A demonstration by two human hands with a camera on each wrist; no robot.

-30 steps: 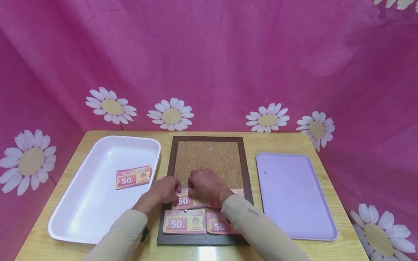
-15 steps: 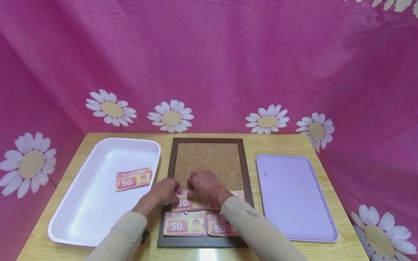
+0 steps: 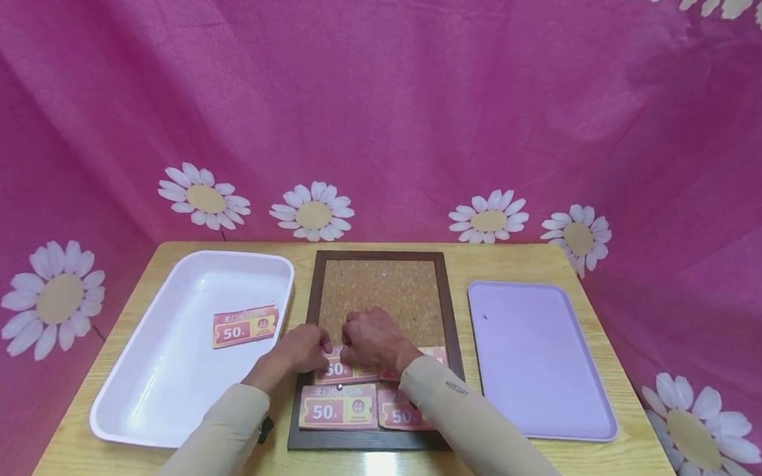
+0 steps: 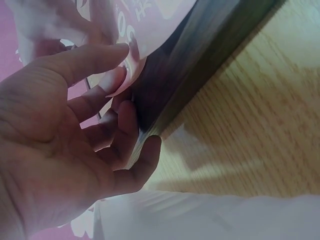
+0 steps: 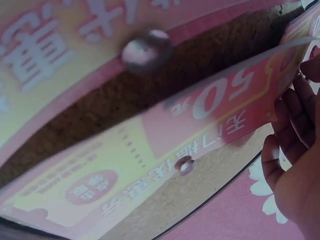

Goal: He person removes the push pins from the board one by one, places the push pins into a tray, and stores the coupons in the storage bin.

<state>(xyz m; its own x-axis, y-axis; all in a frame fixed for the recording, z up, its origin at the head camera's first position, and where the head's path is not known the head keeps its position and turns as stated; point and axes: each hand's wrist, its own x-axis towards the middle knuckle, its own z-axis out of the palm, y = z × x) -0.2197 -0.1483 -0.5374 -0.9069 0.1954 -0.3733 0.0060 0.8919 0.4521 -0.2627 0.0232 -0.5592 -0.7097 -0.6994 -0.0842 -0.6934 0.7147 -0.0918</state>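
Observation:
Several red-and-yellow coupons printed 50 lie on the framed cork board [image 3: 380, 289], including a lower left one [image 3: 339, 406] and a lower right one [image 3: 402, 410]. My left hand [image 3: 299, 346] pinches the left corner of the upper left coupon [image 4: 150, 22] between thumb and index finger, and that corner bends up. My right hand [image 3: 377, 337] lies over the same coupon's upper part with fingers curled; I cannot tell what is between its fingertips. In the right wrist view, round metal thumbtacks, one nearer [image 5: 147, 51] and one farther [image 5: 185, 165], sit at coupon edges.
At left stands a deep white tray [image 3: 120, 367] with overlapping coupons [image 3: 245, 326] inside. A shallow lilac tray [image 3: 541, 360] with a tiny dark object lies at right. The wooden table [image 3: 512, 258] meets a pink flowered curtain [image 3: 390, 106] behind.

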